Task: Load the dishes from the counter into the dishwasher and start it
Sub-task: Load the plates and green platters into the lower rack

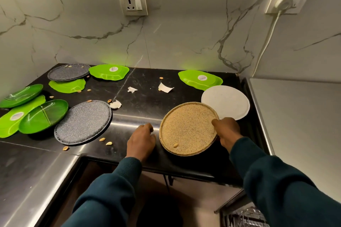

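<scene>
A tan speckled plate (186,127) lies at the counter's front edge, tilted up a little on its right side, with a peanut on it. My right hand (226,131) grips its right rim, thumb on top. My left hand (142,139) hovers just left of the plate with its fingers curled loosely, apart from the rim and holding nothing. A white plate (228,100) lies behind the tan one. Two grey plates (83,121) (68,72) and several green leaf-shaped plates (108,72) (200,79) (43,116) are spread over the black counter (144,108).
Peanuts (108,143) and torn paper scraps (166,87) litter the counter. A marble wall with a socket (132,3) stands behind. A steel surface (295,108) rises at the right. A wire dishwasher rack (245,217) shows at the bottom right, below the counter.
</scene>
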